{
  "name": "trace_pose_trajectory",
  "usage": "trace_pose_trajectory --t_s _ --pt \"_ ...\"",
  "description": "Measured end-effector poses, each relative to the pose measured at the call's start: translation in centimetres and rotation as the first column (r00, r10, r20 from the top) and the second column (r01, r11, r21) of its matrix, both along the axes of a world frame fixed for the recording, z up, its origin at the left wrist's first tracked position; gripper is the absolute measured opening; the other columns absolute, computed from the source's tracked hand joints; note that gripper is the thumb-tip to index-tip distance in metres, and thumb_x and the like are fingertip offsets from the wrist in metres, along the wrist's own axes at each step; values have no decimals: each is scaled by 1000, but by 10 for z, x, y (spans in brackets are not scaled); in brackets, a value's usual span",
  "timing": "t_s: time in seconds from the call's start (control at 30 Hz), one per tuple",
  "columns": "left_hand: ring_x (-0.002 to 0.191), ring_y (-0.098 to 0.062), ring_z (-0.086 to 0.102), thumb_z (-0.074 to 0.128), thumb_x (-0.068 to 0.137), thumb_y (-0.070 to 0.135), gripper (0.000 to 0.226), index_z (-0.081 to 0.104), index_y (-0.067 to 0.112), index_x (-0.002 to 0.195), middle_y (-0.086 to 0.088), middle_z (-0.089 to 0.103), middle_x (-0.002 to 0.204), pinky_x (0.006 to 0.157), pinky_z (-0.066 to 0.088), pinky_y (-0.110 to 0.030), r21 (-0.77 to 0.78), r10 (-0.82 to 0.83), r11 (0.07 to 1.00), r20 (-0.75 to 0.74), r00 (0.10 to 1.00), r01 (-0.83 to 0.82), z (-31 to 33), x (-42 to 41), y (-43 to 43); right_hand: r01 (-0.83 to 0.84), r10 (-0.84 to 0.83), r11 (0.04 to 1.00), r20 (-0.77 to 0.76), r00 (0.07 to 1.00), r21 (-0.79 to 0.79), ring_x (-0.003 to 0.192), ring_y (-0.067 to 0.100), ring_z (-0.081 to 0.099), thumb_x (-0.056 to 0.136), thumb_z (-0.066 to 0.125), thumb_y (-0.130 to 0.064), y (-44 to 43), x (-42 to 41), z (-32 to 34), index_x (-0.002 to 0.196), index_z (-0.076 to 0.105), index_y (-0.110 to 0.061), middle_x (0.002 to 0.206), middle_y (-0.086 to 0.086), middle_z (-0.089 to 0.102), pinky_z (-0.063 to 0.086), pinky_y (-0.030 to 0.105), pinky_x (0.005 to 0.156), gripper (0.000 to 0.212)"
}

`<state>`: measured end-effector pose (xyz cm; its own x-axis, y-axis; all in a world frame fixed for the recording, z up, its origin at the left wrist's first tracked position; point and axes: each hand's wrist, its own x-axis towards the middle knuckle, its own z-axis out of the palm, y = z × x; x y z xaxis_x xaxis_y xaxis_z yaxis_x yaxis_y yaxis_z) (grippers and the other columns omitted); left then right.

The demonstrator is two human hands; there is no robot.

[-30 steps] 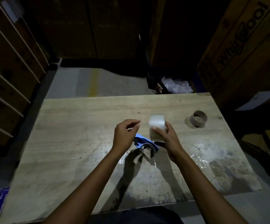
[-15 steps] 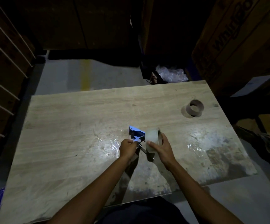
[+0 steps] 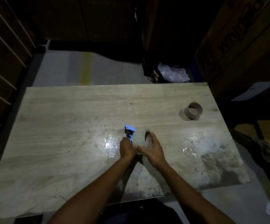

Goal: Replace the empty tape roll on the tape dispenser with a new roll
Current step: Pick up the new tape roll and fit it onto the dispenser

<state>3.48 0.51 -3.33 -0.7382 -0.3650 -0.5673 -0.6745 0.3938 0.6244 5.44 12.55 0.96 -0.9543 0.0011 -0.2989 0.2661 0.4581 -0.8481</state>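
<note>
A new roll of clear tape [image 3: 139, 139] stands on edge near the middle of the wooden table [image 3: 66, 120], its brown core facing right. My right hand [image 3: 153, 151] wraps around it from the right. The blue tape dispenser [image 3: 129, 131] sits pressed against the roll's left side, mostly hidden. My left hand [image 3: 127, 149] is closed on the dispenser's near end. The empty brown cardboard core [image 3: 193, 110] lies apart at the table's far right.
Shiny bits of clear tape stick to the table at the left [image 3: 110, 143] and right [image 3: 188, 150] of my hands. A large cardboard box [image 3: 244, 38] stands at the right, a bag of clear plastic [image 3: 173, 73] behind the table.
My right hand has lowered the tape roll from above the table down against the dispenser. My left hand dropped onto the dispenser and closed on it.
</note>
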Motion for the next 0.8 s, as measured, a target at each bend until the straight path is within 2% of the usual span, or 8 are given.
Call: trace_pose_trajectory --t_s 0.1,0.23,0.33,0.47,0.53,0.67,0.73,0.8 --pt "80 -26 66 67 85 16 10 60 9 83 -11 69 89 56 47 -29 28 45 999 -54 998 -44 1 0 5 28 -26 995 16 1000 -99 111 9 60 63 81 -54 7 -6 1 133 50 -29 124 -9 62 52 29 91 81" --pt "86 -34 69 70 80 11 15 57 18 85 -15 70 96 74 60 -46 255 229 945 -65 971 -206 9 -2 10 98 -74 957 98 992 -272 110 14 64 66 83 -46 20 -17 0 136 51 -26 126 -4 63 59 35 86 80" --pt "90 -27 69 75 79 14 21 61 17 96 -9 68 102 79 60 -48 351 292 903 -77 953 -249 19 -3 14 157 -92 914 186 978 -375 105 21 69 68 83 -39 28 -25 -4 135 53 -24 124 3 67 61 44 85 75" --pt "94 -21 65 79 80 11 43 50 12 112 -8 62 112 65 55 -28 444 344 858 -127 930 -257 29 0 17 195 -72 859 265 961 -474 105 27 70 74 80 -33 37 -30 -6 135 55 -19 122 9 68 60 44 82 67" --pt "89 -12 63 77 81 3 57 40 13 124 1 59 107 60 53 -22 515 381 814 -125 916 -268 34 0 16 211 -62 840 297 953 -500 107 31 69 75 78 -33 42 -33 -4 134 56 -17 122 11 68 60 46 83 64" --pt "98 -16 66 76 81 -5 90 24 17 151 1 60 120 76 57 -33 637 407 725 -87 909 -264 39 -2 14 196 -13 828 332 943 -526 110 35 65 75 71 -36 49 -39 3 127 59 -18 122 15 67 58 52 88 56" --pt "104 -22 69 78 79 -2 84 34 15 149 -8 65 126 78 60 -34 659 404 710 -93 910 -248 44 -4 14 184 19 815 344 939 -549 111 37 64 73 72 -39 52 -42 7 128 58 -17 124 18 65 56 54 90 61" --pt "104 -23 69 75 82 3 62 51 16 138 -12 68 124 75 59 -30 655 378 727 -133 916 -204 53 -8 17 162 59 808 351 934 -567 113 37 64 71 73 -43 53 -44 11 131 55 -15 125 19 64 55 56 91 69"
